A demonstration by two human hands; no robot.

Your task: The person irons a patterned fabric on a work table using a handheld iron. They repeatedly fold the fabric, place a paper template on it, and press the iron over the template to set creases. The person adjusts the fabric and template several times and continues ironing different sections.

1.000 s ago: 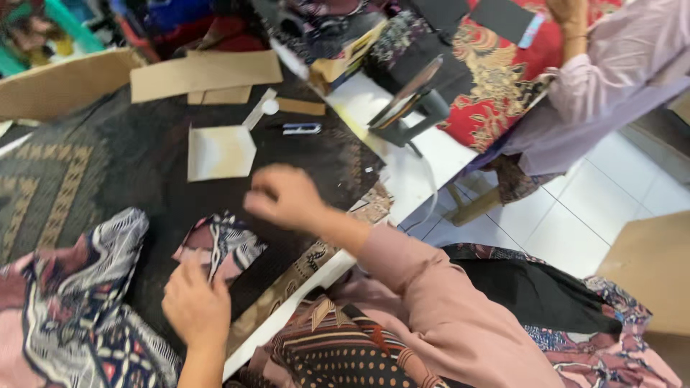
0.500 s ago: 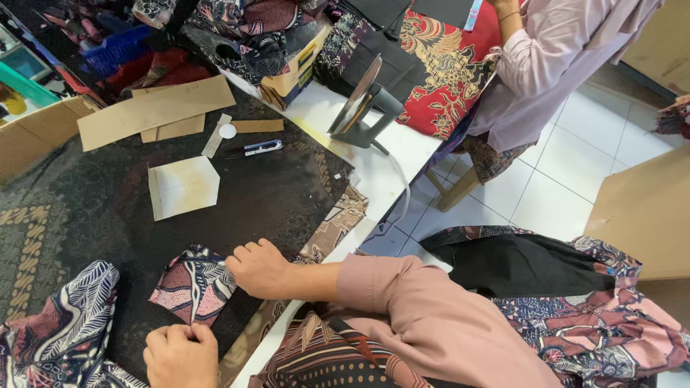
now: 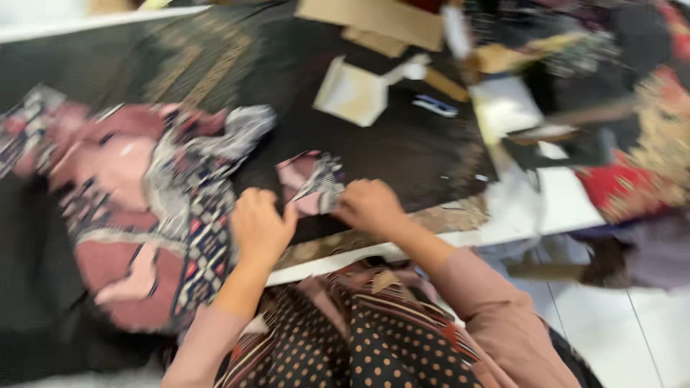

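Fabric piece point(image 3: 310, 185), small, pink with black-and-white pattern, lies on the black cloth point(image 3: 402, 144) near the table's front edge, between your hands. Your right hand point(image 3: 369, 207) pinches its right corner, fingers closed on it. Your left hand point(image 3: 259, 226) touches its left edge; grip unclear through blur. Larger patterned cloth point(image 3: 151, 208) lies just left. Cardboard square point(image 3: 352, 92) sits further back.

Looked like a garment or tailoring workshop, though the frame was badly blurred. Patterned batik-style fabric point(image 3: 144, 215) was spread over a dark-covered worktable point(image 3: 402, 144), with cardboard templates point(image 3: 352, 92) and cardboard sheets point(image 3: 381, 18) lying on it. More printed cloth point(image 3: 647, 165) was piled at the far side, above a white tiled floor point(image 3: 632, 338).
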